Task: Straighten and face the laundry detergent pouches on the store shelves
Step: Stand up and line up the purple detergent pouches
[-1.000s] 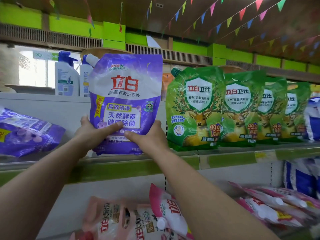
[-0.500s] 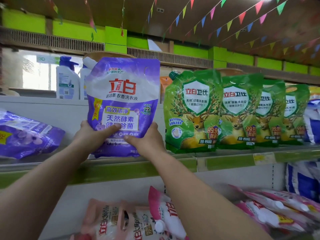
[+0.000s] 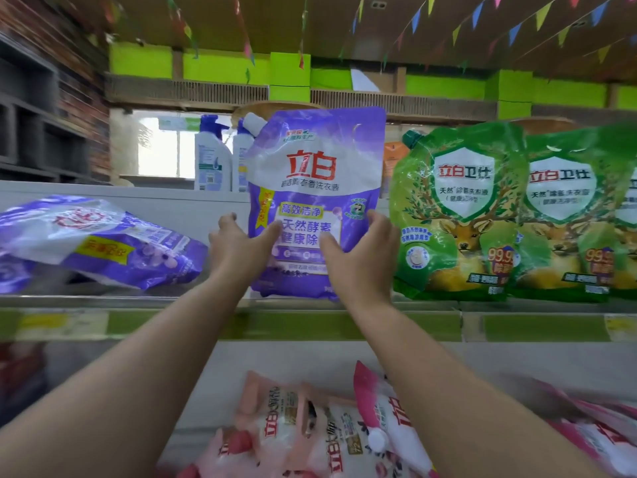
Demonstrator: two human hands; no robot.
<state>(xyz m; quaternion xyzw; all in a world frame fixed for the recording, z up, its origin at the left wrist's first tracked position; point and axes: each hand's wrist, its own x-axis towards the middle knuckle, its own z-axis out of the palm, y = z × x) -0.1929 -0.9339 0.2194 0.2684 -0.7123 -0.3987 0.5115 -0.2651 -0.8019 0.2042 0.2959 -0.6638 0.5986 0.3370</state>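
Glossy purple-and-white plastic spouted detergent pouch (image 3: pixel 315 201) upright on upper green-edged metal shelf (image 3: pixel 310 326), label facing out, white cap top left. Left hand (image 3: pixel 238 246) and right hand (image 3: pixel 358 257) clamp its lower sides, thumbs across front. Crinkled purple pouch (image 3: pixel 93 243) lies flat left; green deer-print pouches (image 3: pixel 458 215) stand just right.

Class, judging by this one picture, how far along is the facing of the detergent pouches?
Done: the green pouches stand upright, fronts out. In hand: the left hand and right hand hold the upright purple pouch on the shelf edge. Left: the fallen purple pouch and the pink pouches below lie flat.
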